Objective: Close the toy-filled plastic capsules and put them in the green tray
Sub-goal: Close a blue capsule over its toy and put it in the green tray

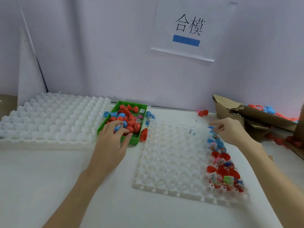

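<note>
White tabletop (49,178) runs back to a pale partition carrying a printed sign (190,28); on it sit a stack of white moulded trays (49,117) at the left, the green tray (139,105) in the middle and a clear moulded tray (171,162) in front of the person; a torn cardboard box (233,109) holding more red and blue shells lies at the far right.

Over the near corner of the green tray, the left hand (111,142) has its fingers curled round a blue capsule (120,126) with a paper slip showing in it; red and blue capsules already lie heaped in that tray, so this one looks about to be let go.

Open, toy-filled capsules (220,167) remain only along the right edge of the clear tray, in a line running from far to near; blue ones stand farther, red ones nearer.

Above the far end of that line is the right hand (230,130), fingers pointing left and loosely parted; whether they pinch anything is blurred, I cannot tell; the blue capsules lie just below and near-side of its fingertips, so the right hand is plainly the nearer for the next pick.
</note>
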